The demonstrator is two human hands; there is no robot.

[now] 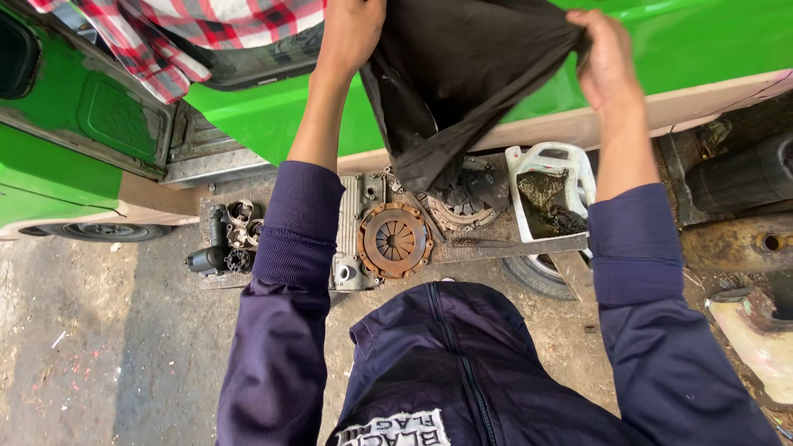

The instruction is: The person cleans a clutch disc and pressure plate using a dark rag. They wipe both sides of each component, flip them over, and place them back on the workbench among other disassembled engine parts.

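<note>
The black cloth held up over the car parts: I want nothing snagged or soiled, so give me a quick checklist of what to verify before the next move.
1. Left hand grips the black cloth: ok.
2. Right hand grips the other edge: ok.
3. Cloth hangs clear of the rusty clutch disc: ok.
4. Cloth's lower end clear of the pressure plate beneath it: cannot tell.
5. Cloth clear of the cut white jug with dark sludge: ok, but close.
</note>
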